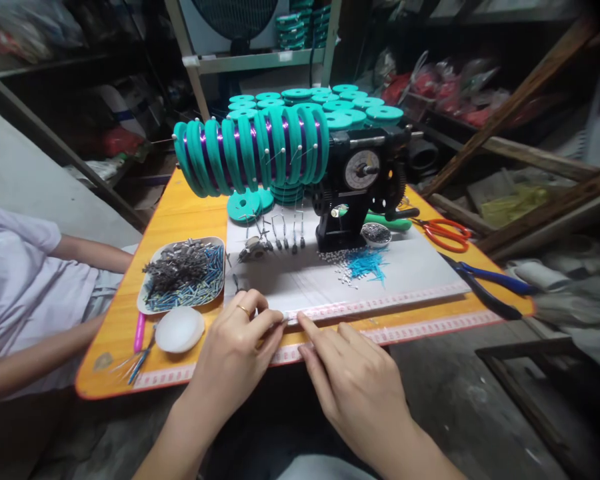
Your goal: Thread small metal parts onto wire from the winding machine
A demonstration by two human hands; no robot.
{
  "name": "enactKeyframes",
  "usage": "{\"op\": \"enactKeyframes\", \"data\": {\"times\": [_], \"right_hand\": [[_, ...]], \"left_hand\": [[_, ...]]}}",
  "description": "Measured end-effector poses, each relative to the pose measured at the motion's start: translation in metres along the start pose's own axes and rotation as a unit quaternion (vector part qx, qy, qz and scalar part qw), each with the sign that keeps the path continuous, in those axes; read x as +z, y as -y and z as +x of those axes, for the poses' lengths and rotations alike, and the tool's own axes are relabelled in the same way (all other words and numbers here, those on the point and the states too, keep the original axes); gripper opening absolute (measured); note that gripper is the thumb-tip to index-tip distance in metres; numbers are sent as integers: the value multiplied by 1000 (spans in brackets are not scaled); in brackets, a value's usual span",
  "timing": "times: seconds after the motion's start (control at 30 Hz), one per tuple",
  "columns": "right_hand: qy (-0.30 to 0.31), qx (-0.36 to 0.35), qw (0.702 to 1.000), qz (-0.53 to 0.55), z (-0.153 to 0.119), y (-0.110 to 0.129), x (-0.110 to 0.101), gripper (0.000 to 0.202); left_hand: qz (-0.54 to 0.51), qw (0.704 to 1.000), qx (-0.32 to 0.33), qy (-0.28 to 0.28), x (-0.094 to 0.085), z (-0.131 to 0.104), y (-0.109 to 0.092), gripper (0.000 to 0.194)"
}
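At the front edge of the white board (420,260), my left hand (243,330) has its thumb and fingertips pinched together; whatever sits between them is too small to make out. My right hand (353,367) is beside it, index finger stretched onto the measuring tape strip (325,311) along the board's edge, thumb apart below. Behind them stands a black hand-cranked winder (350,180) with a dial. It carries a row of teal spools (253,150) wound with purple thread and stuck with white-headed pins. Thin lines hang from the spools to small grey weights (286,241).
On the left are a tray of metal pieces and small tubes (180,277) and a white bowl (180,329). Silver beads and blue slivers (365,263), orange scissors (445,235) and blue-handled pliers (500,277) lie right. A person (25,293) sits at the left.
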State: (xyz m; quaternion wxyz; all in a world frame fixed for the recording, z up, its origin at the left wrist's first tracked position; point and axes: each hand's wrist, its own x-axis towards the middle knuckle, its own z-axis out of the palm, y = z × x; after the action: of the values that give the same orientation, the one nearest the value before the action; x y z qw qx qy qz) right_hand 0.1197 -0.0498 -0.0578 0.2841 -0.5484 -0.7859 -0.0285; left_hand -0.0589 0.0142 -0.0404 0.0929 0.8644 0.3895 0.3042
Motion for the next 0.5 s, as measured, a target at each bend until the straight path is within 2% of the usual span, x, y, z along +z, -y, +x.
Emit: {"op": "enactKeyframes", "data": {"times": [0.2, 0.5], "right_hand": [[15, 1, 998, -60, -5, -19, -10, 37], [1, 25, 995, -96, -19, -48, -20, 38]], "left_hand": [[5, 1000, -3, 12, 0, -1, 1, 9], [15, 1000, 4, 12, 2, -2, 2, 6]]}}
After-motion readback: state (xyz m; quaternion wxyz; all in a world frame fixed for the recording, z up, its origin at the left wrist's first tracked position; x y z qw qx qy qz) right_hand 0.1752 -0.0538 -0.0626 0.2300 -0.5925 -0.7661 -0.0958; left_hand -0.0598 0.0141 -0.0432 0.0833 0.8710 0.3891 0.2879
